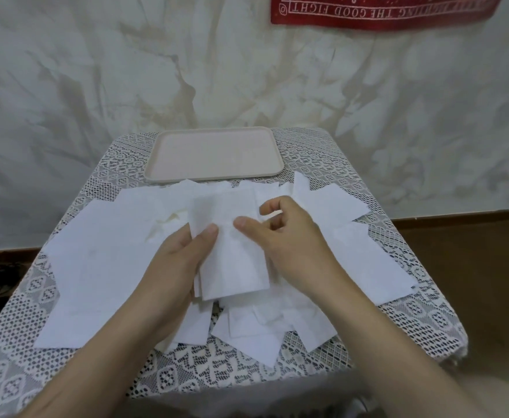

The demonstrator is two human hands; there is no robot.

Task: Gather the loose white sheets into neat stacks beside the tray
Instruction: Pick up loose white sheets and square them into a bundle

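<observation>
My left hand [180, 263] clamps the stack [235, 260] just in front of the tray [214, 177], thumb on top. My right hand [289, 236] pinches its far edge, fingers curled. I should tap the edges square before setting it beside the tray; sheets [102, 267] lie scattered underneath.

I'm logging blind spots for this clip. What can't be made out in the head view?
Head view:
- Sheet count in the small pile of white paper sheets: the top sheet covers the rest.
- Fingers of the left hand: under that pile; only the thumb shows.
- Whether the right hand pinches a sheet: its curled fingers hide the contact.
- Red cloth banner: cut off by the top edge.
- Tabletop: hidden under the white lace tablecloth.
</observation>
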